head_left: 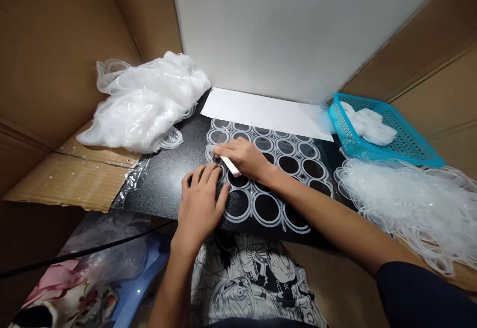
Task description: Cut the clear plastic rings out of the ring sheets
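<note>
A translucent sheet of joined silicone rings (pixel 286 161) lies on a black board (pixel 169 179). My left hand (pixel 199 204) rests flat on the sheet's near left part, fingers stretched forward and pressing it down. My right hand (pixel 244 156) is closed on a small white stick-like tool (pixel 230 165), its tip at a ring near the sheet's left edge. Both hands are close together, almost touching.
A heap of translucent ring sheets (pixel 143 104) lies at the back left on cardboard. A pile of loose thin rings (pixel 406 204) sits at the right. A blue plastic basket (pixel 406 144) holds more white pieces. White paper (pixel 261 112) lies behind the sheet.
</note>
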